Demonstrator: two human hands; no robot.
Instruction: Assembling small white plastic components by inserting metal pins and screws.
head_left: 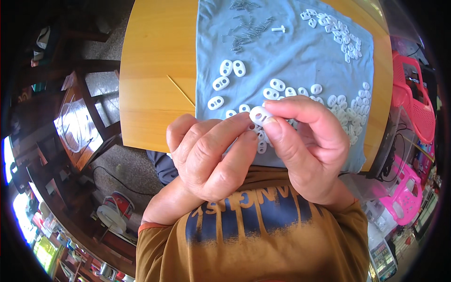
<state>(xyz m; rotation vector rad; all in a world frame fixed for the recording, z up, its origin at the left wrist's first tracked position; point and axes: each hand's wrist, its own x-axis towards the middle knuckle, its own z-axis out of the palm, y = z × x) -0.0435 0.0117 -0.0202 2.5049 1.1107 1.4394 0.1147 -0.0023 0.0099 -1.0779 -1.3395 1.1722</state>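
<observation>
Between the thumb and index finger of my right hand (312, 141) is a white oval plastic cord lock piece (260, 115) with two holes, held tilted above the cloth. My left hand (211, 150) is closed in a pinch beside it, its index fingertip against the piece's left end. Whatever sits between the left thumb and index finger is too small to make out. Below and around the fingers, more white cord lock pieces (261, 146) lie on the blue cloth (291, 51), partly hidden by my hands.
Small metal springs (253, 32) lie at the cloth's far left, near a white T-shaped piece (278, 29). Smaller white ovals (347, 115) are heaped on the right, others (339, 34) at far right. A thin yellow stick (181, 90) rests on the wooden table (155, 56).
</observation>
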